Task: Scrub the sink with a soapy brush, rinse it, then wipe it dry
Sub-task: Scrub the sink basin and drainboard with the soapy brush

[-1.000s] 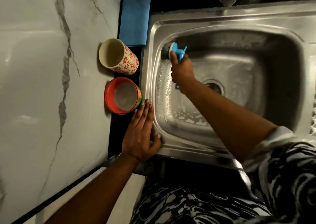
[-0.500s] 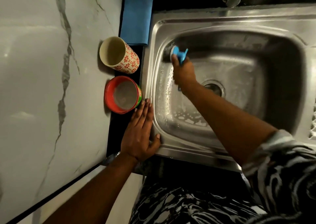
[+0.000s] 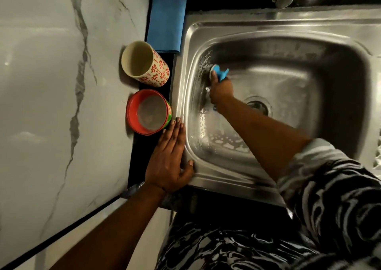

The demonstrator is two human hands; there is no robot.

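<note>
Head view shows the right hand at centre frame, fingers curled round the blue brush, whose head pokes out just above them against the soapy left wall of the sink. The left hand lies flat on the sink's left rim, fingers straight and together, just below a red bowl. A blue cloth lies at upper centre.

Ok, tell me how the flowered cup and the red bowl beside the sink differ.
The flowered cup is cream with red flowers; the red bowl has a green outside. The cup is taller and narrower, the bowl squat. The cup looks empty; the bowl holds something greyish. Both stand upright left of the sink.
</note>
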